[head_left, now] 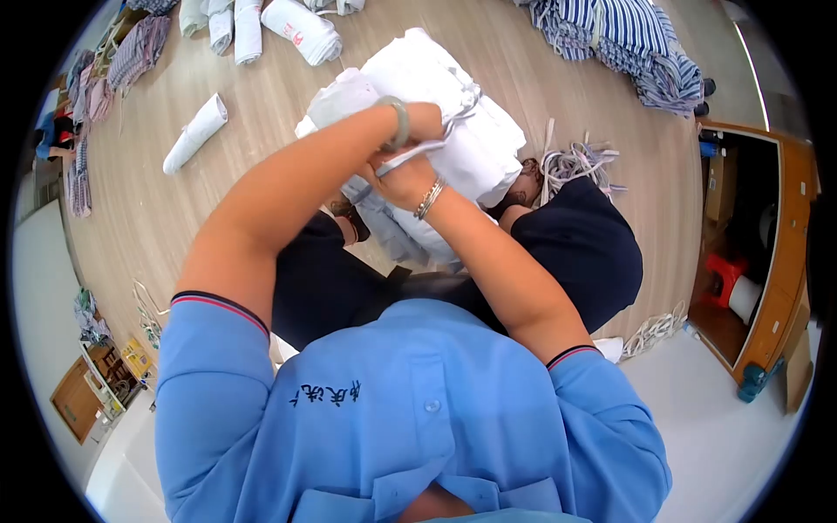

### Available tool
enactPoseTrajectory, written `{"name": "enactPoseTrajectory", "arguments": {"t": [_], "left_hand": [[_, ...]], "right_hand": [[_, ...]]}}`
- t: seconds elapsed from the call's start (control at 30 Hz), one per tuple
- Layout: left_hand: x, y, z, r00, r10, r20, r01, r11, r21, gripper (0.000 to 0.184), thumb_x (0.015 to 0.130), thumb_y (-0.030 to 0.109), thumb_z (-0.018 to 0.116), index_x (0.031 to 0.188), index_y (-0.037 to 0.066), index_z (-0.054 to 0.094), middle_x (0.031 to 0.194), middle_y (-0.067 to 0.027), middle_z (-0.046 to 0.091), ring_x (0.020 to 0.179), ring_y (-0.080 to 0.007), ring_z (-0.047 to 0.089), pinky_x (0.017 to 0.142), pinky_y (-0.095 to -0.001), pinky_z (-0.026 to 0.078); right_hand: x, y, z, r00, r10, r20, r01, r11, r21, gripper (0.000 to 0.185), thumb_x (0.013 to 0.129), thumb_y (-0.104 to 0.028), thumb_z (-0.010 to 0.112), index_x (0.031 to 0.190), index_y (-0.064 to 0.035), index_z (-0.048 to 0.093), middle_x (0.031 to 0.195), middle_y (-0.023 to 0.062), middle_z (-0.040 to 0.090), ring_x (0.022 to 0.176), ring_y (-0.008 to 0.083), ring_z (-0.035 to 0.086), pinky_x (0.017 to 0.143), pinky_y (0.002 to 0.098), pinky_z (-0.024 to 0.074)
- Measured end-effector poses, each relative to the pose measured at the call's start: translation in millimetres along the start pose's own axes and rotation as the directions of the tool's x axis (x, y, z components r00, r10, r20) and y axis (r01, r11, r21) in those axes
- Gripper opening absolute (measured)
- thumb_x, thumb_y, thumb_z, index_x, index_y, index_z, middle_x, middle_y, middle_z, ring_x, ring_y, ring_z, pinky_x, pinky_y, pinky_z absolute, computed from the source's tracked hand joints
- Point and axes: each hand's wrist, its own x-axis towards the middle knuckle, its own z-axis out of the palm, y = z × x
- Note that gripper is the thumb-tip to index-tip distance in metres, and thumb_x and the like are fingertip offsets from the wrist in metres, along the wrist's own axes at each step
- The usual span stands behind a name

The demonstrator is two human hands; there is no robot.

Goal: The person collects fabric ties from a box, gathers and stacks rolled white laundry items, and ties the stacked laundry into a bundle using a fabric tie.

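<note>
A bundle of folded white cloth (475, 144) lies on the wooden surface before my lap. My left hand (425, 121), with a pale bangle at its wrist, is closed over the bundle; its fingertips are turned away from view. Just below it my right hand (404, 182), wearing thin metal bracelets, is closed on a greyish cloth strip (413, 155). That strip runs up past the left hand and over the top of the white cloth. The two hands are close together and the left wrist partly covers the right fingers.
Rolled white cloths (301, 30) lie at the far left, with a single roll (195, 133) nearer. Striped folded garments (619, 44) are stacked at the far right. A heap of loose cloth strips (580, 166) sits beside my right knee. An open wooden cabinet (767, 253) stands right.
</note>
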Motion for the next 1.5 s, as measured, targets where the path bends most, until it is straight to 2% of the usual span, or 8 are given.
{"name": "enactPoseTrajectory", "arguments": {"t": [0.1, 0.2, 0.27, 0.37, 0.63, 1.07, 1.33, 1.5], "left_hand": [[-22.9, 3.0, -14.0, 0.977, -0.212, -0.03, 0.139, 0.734, -0.665, 0.028, 0.08, 0.025, 0.048, 0.087, 0.001, 0.062, 0.077, -0.0126, 0.062, 0.068, -0.0222, 0.056, 0.067, -0.0325, 0.043], [-26.3, -14.4, -18.3, 0.963, 0.097, -0.253, -0.185, 0.918, -0.352, 0.022, 0.081, 0.022, 0.048, 0.083, 0.003, 0.059, 0.072, -0.0069, 0.059, 0.062, -0.0167, 0.052, 0.063, -0.029, 0.043], [-46.1, -15.0, -20.5, 0.972, 0.139, -0.189, -0.18, 0.96, -0.216, 0.021, 0.08, 0.02, 0.05, 0.085, 0.002, 0.059, 0.074, -0.009, 0.06, 0.065, -0.0172, 0.053, 0.065, -0.0296, 0.043], [-60.4, -33.7, -9.3, 0.865, 0.384, -0.324, -0.406, 0.914, -0.002, 0.024, 0.08, 0.019, 0.048, 0.085, -0.001, 0.06, 0.077, -0.0175, 0.061, 0.072, -0.0281, 0.057, 0.068, -0.0342, 0.043], [-78.3, -0.3, 64.5, 0.801, -0.014, -0.599, -0.322, 0.833, -0.45, 0.023, 0.083, 0.022, 0.049, 0.083, 0.0, 0.057, 0.074, -0.0192, 0.059, 0.068, -0.0308, 0.057, 0.062, -0.0364, 0.043], [-66.0, 5.9, 69.8, 0.648, -0.244, -0.722, -0.077, 0.921, -0.381, 0.032, 0.087, 0.028, 0.04, 0.072, 0.003, 0.055, 0.067, -0.0193, 0.058, 0.066, -0.036, 0.056, 0.062, -0.0442, 0.043], [-51.1, 6.3, 72.0, 0.591, -0.346, -0.728, -0.221, 0.799, -0.559, 0.038, 0.084, 0.029, 0.043, 0.061, 0.001, 0.051, 0.054, -0.0162, 0.053, 0.051, -0.0298, 0.053, 0.051, -0.0369, 0.04], [-64.4, 7.7, 48.1, 0.928, -0.369, -0.045, 0.056, 0.259, -0.964, 0.037, 0.082, 0.035, 0.045, 0.059, 0.006, 0.048, 0.046, 0.0041, 0.033, 0.036, -0.007, 0.027, 0.035, -0.024, 0.02]], "right_hand": [[6.0, -8.8, -8.8, 0.996, -0.028, 0.08, 0.027, 1.0, 0.013, 0.028, 0.083, -0.035, 0.051, 0.086, -0.0095, 0.064, 0.085, 0.0124, 0.061, 0.085, 0.0293, 0.057, 0.076, 0.039, 0.0421], [13.0, -19.5, -32.5, 0.985, -0.064, 0.162, 0.064, 0.998, 0.007, 0.038, 0.087, -0.038, 0.046, 0.075, -0.0056, 0.062, 0.067, 0.012, 0.059, 0.064, 0.0256, 0.057, 0.063, 0.0338, 0.0444], [21.9, -4.3, -56.6, 0.672, 0.384, 0.633, -0.64, 0.731, 0.237, 0.052, 0.088, -0.047, 0.039, 0.062, -0.0039, 0.055, 0.059, 0.0082, 0.055, 0.051, 0.0186, 0.049, 0.054, 0.0287, 0.041], [13.8, 17.5, -61.7, 0.724, 0.481, 0.495, -0.681, 0.382, 0.625, 0.058, 0.088, -0.054, 0.036, 0.051, -0.0099, 0.039, 0.048, 0.0001, 0.039, 0.045, 0.0112, 0.038, 0.046, 0.0241, 0.031], [10.2, 77.0, -49.2, 0.438, 0.741, 0.508, -0.526, -0.247, 0.814, 0.055, 0.088, -0.054, 0.032, 0.051, -0.0149, 0.026, 0.044, -0.0029, 0.023, 0.036, 0.0101, 0.02, 0.037, 0.0254, 0.0121], [-16.1, 67.3, -51.4, 0.541, 0.69, 0.481, -0.83, 0.344, 0.44, 0.027, 0.083, -0.019, 0.053, 0.1, 0.0018, 0.054, 0.084, 0.0123, 0.063, 0.071, 0.016, 0.062, 0.056, 0.0254, 0.0506], [-28.5, 71.3, -40.6, 0.488, 0.68, 0.547, -0.774, 0.049, 0.631, 0.019, 0.084, -0.017, 0.052, 0.096, -0.0046, 0.06, 0.08, 0.0064, 0.064, 0.068, 0.0133, 0.062, 0.058, 0.0198, 0.0464], [-31.8, 70.4, -23.6, 0.534, 0.747, 0.395, -0.694, 0.12, 0.71, 0.017, 0.085, -0.019, 0.053, 0.096, -0.0073, 0.06, 0.08, 0.0036, 0.063, 0.066, 0.0107, 0.06, 0.057, 0.0197, 0.0457]]}}
